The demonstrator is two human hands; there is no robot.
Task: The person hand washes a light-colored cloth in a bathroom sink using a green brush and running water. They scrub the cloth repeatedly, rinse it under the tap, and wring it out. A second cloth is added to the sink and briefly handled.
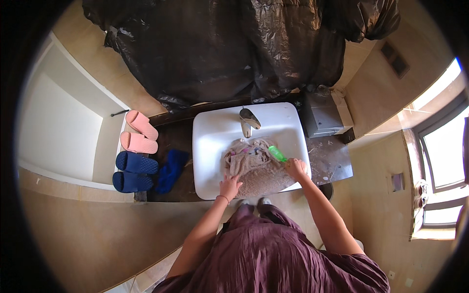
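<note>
A dark worktop (332, 163) carried a white sink (201, 156), and in its basin lay a bunched beige towel (266, 175), reaching to the near rim. A crumpled blue cloth (172, 168) sat left of the sink. The person's left hand (229, 187) rested at the towel's edge, fingers spread; the right hand (296, 169) had its fingers wrapped round a green tool (277, 153) over the towel, its exact kind unclear to me.

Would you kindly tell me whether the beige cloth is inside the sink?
Mostly in: the cloth lies bunched in the sink, its near part covering the rim.
</note>
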